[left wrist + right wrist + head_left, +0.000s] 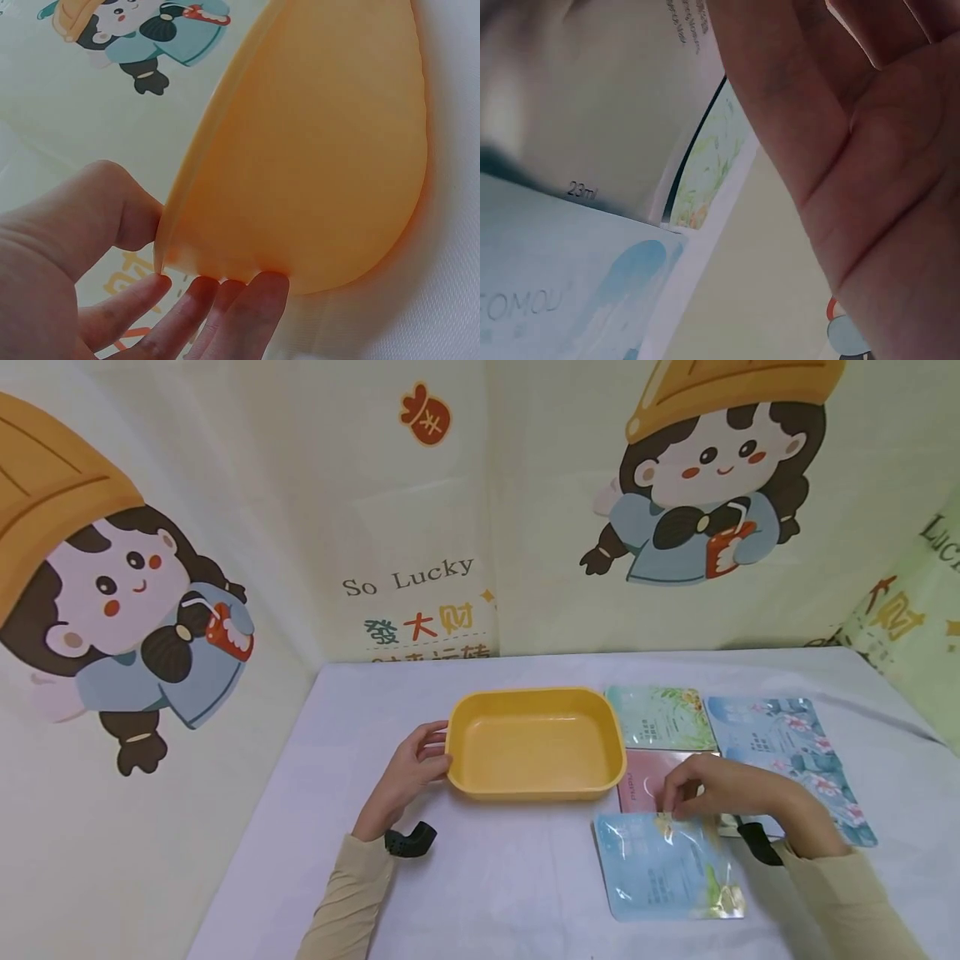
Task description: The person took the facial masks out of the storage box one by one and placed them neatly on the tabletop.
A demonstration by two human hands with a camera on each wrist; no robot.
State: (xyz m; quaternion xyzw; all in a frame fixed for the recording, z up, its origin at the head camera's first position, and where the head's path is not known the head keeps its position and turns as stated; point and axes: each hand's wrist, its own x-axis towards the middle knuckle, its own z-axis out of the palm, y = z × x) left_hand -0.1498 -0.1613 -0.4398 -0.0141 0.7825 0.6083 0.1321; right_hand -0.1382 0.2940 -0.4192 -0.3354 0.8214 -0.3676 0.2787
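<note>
A yellow tray (536, 789) lies on the white cloth. My left hand (408, 768) holds its left end, thumb at the rim and fingertips against the end wall (322, 187). To the right, my right hand (720, 789) pinches the upper edge of a light blue face mask packet (652, 868). That packet overlaps the lower part of a pink packet (641, 768), which the hand also partly covers. In the right wrist view the palm (885, 172) fills the right side and the fingertips are out of sight; a pale packet face (577, 127) reads 23ml.
Behind the pink packet lies a green packet (660, 718) with a leaf print. A larger blue flowered packet (780, 735) lies at the right, partly under the right forearm. A cartoon-printed curtain (540, 510) stands at the table's back edge.
</note>
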